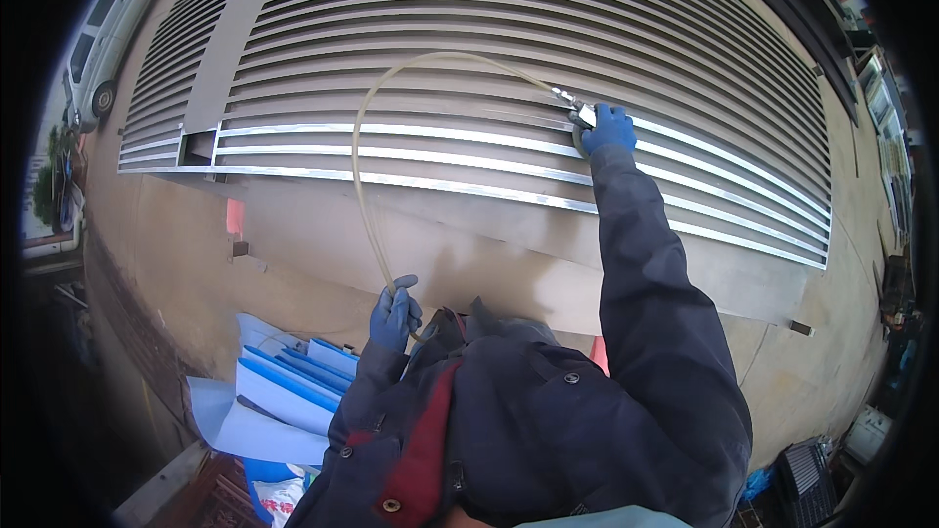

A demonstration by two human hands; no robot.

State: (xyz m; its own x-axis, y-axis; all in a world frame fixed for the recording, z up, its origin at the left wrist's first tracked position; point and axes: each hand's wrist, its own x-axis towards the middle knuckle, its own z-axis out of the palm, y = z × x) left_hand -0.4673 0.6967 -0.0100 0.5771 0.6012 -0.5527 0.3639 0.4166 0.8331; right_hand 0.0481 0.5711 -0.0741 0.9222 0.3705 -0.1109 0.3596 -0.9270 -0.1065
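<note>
Out over the slatted metal panel [440, 68], my right hand [608, 129] in a blue glove is closed around a silver hose-fed tool [584, 115]. It looks like a spray gun; its grip and part of its body are hidden by my fingers. From the fitting, a thin translucent hose [360, 132] arches left and comes down to my left hand [393, 316]. That hand, also gloved in blue, pinches the hose close to my body. The slats nearest me are bright silver, the farther ones dull grey-brown.
Blue and white sheets [289, 381] lie on the ground by my left side. A pale vehicle [98, 44] stands at the far left. Pinkish-red supports [235, 216] show beneath the panel. Crates and a white container [868, 433] sit at the lower right.
</note>
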